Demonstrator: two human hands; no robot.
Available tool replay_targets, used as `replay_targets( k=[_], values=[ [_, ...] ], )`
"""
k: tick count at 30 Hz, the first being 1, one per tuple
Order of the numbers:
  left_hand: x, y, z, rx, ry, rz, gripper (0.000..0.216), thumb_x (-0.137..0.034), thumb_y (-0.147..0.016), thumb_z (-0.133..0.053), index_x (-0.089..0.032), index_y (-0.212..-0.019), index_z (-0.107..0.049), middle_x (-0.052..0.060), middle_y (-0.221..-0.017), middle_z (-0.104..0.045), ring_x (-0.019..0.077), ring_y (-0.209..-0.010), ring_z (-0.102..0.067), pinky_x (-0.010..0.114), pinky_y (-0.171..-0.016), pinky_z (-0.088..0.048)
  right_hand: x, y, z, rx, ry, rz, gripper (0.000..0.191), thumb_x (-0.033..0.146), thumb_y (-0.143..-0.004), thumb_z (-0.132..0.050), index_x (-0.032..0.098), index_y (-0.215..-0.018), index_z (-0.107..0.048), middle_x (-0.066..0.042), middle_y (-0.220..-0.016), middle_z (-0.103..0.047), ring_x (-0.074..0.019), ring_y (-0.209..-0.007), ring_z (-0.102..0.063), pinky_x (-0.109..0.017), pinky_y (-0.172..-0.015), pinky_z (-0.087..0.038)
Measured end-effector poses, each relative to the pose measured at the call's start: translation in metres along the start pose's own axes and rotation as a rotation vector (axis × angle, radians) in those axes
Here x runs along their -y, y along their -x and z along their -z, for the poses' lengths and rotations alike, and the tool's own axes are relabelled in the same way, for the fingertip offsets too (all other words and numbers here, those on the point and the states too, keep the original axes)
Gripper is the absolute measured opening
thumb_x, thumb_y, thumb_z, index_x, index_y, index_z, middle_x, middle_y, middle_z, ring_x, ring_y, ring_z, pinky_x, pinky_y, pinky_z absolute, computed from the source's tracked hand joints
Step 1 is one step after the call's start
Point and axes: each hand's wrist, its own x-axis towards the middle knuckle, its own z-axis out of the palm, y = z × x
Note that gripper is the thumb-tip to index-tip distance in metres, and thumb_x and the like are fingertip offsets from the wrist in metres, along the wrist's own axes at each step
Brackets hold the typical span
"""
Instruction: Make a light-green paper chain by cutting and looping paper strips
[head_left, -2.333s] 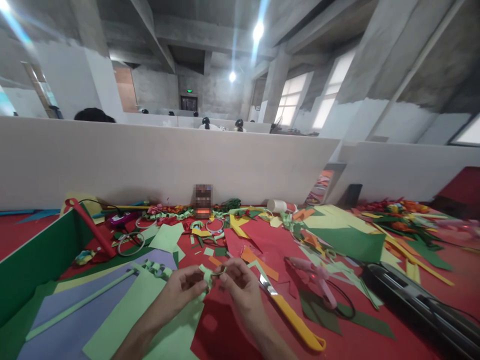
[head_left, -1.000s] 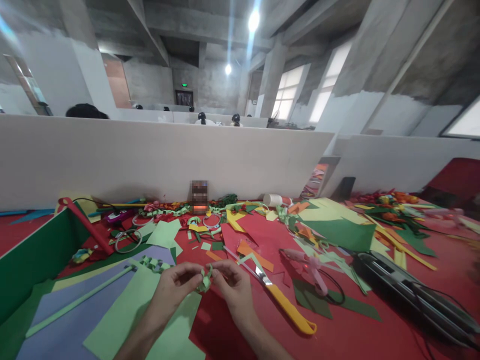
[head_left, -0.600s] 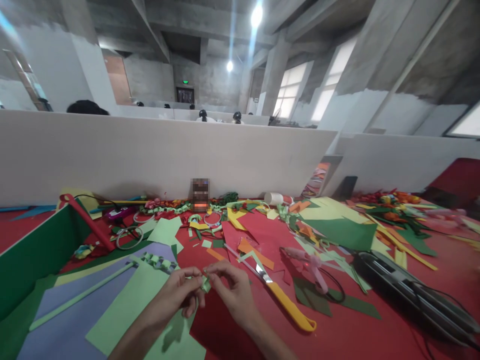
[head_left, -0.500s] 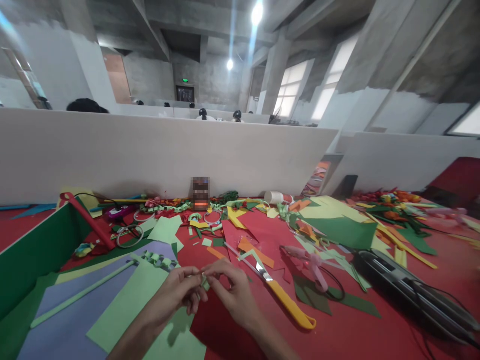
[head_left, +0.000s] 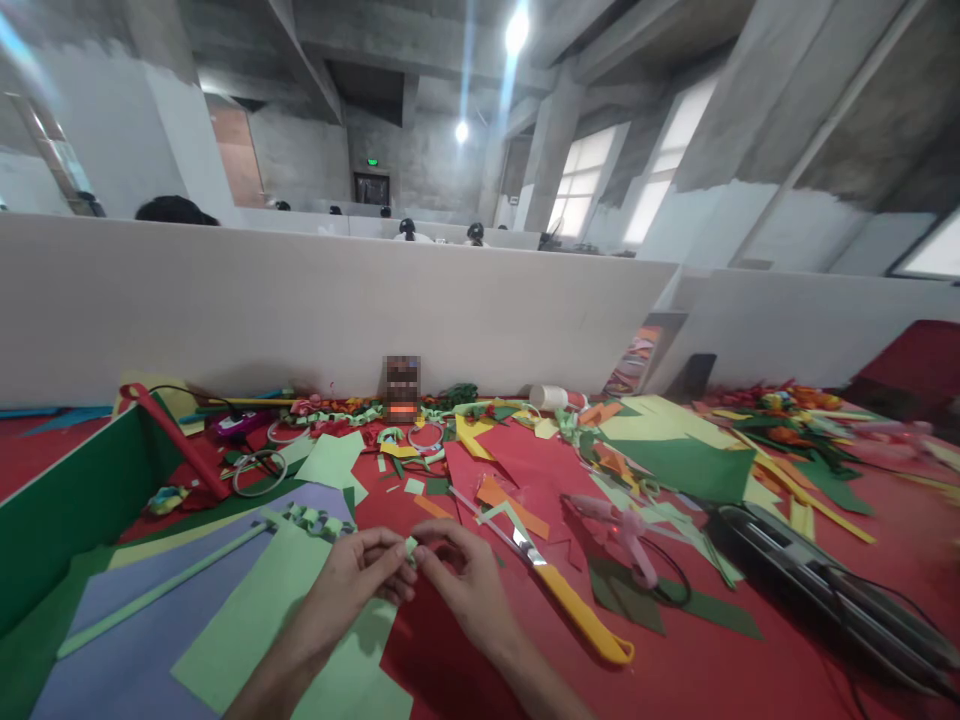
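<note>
Between the fingertips of both hands is a small folded piece of light green paper (head_left: 411,549). My left hand (head_left: 367,572) pinches it from the left, fingers curled. From the other side my right hand (head_left: 456,572) grips it between thumb and forefinger. Below the left wrist lies a light green paper sheet (head_left: 247,610). Just beyond the left hand is a chain of folded green paper (head_left: 319,520), close to a long rolled green paper stick (head_left: 165,592). To the right of my right hand rests a yellow-handled utility knife (head_left: 577,608).
A pink glue gun (head_left: 619,530) with a dark cord lies right of the knife. A black elongated device (head_left: 825,590) sits at the far right. On the left stands a green box wall (head_left: 82,510). Paper scraps and a white paper cup (head_left: 549,397) line the partition (head_left: 337,310).
The fingers have shifted slightly around the small green paper piece, which now shows higher between the fingertips. Other things on the table stay where they were.
</note>
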Motion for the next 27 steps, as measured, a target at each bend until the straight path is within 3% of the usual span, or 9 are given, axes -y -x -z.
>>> replay_targets(
  k=[6, 11, 16, 24, 27],
  values=[
    [0.000, 0.001, -0.006, -0.097, -0.159, -0.193, 0.043, -0.057, -0.079, -0.076, -0.015, -0.083, -0.074, 0.003, -0.066, -0.072, 0.0169, -0.058, -0.069, 0.026, -0.058, -0.058, -0.001, 0.000, -0.003, -0.023, 0.014, 0.018, 0.018, 0.035, -0.090, -0.069, 0.020, -0.092, -0.078, -0.006, -0.090, -0.075, -0.0208, -0.084, -0.069, -0.029, -0.073, -0.051],
    [0.007, -0.001, -0.005, -0.101, -0.249, -0.253, 0.033, -0.048, -0.086, -0.071, -0.016, -0.086, -0.076, 0.003, -0.069, -0.072, 0.0179, -0.063, -0.069, 0.027, -0.063, -0.060, 0.000, 0.000, -0.005, -0.058, 0.008, 0.005, 0.020, 0.037, -0.090, -0.069, 0.019, -0.085, -0.077, -0.007, -0.084, -0.074, -0.0214, -0.081, -0.067, -0.029, -0.070, -0.051],
    [0.009, -0.003, -0.005, -0.073, -0.237, -0.226, 0.033, -0.049, -0.085, -0.072, -0.016, -0.086, -0.077, 0.005, -0.077, -0.075, 0.0208, -0.073, -0.072, 0.030, -0.071, -0.062, -0.002, 0.002, -0.004, -0.114, 0.036, -0.008, 0.021, 0.036, -0.090, -0.068, 0.018, -0.084, -0.076, -0.007, -0.083, -0.073, -0.0214, -0.079, -0.066, -0.030, -0.070, -0.050],
    [0.014, -0.006, -0.004, -0.113, -0.064, -0.135, 0.043, -0.056, -0.069, -0.084, -0.015, -0.081, -0.077, 0.005, -0.068, -0.076, 0.0196, -0.064, -0.073, 0.027, -0.062, -0.062, 0.007, 0.000, -0.009, -0.125, 0.087, 0.000, 0.018, 0.035, -0.090, -0.067, 0.019, -0.092, -0.075, -0.006, -0.087, -0.074, -0.0201, -0.080, -0.067, -0.028, -0.071, -0.051],
    [0.019, -0.009, -0.001, -0.180, -0.027, -0.105, 0.045, -0.057, -0.064, -0.086, -0.015, -0.079, -0.077, 0.006, -0.068, -0.077, 0.0207, -0.063, -0.074, 0.028, -0.063, -0.063, 0.019, 0.020, 0.018, -0.070, 0.234, -0.037, 0.025, 0.039, -0.090, -0.068, 0.022, -0.107, -0.073, -0.006, -0.097, -0.075, -0.0217, -0.085, -0.068, -0.030, -0.076, -0.053]
  ],
)
